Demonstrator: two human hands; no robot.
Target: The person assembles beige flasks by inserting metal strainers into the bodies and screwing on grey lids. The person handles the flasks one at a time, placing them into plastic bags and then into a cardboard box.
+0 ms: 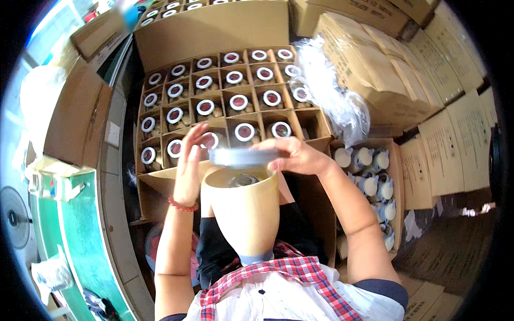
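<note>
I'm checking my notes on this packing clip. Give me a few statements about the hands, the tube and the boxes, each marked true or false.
1. Both hands hold a round grey lid just above the open tan tube. True.
2. The left hand wears a red bead bracelet. True.
3. The divided carton behind the tube is empty. False: its cells hold jars with white-ringed tops.
4. The right hand rests on the green surface. False: it grips the lid's right edge.
</note>
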